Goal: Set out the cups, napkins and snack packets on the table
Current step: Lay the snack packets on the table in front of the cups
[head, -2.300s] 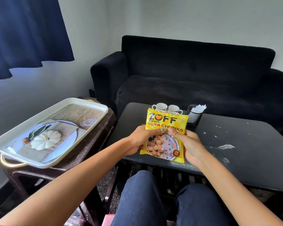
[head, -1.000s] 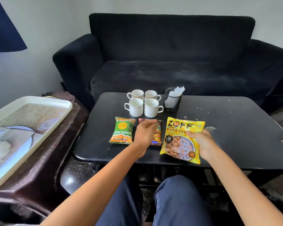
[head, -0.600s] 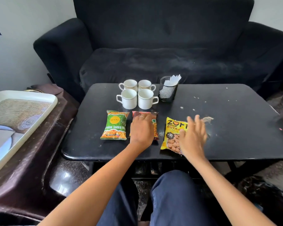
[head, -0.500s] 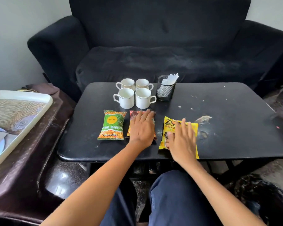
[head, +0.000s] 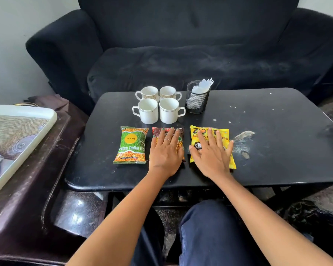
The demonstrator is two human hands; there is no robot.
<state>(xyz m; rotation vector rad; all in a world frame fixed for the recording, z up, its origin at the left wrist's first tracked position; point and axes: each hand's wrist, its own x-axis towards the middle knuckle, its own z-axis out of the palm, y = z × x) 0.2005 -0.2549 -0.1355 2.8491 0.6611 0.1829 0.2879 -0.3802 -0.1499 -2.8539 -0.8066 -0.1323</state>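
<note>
Across the black counter (head: 277,150), I am now pressing both hands flat, left hand (head: 166,150) on the red packet (head: 181,132), right hand (head: 211,152) on the just-landed yellow packet (head: 224,134), completing the row.

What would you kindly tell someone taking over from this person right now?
Left hand lies flat on the red packet; right hand flat on the yellow packet. Green packet lies untouched beside them. Four cups and the napkin holder stand behind the row on the table. Everything looks set out; only lifting the hands seems left.
</note>
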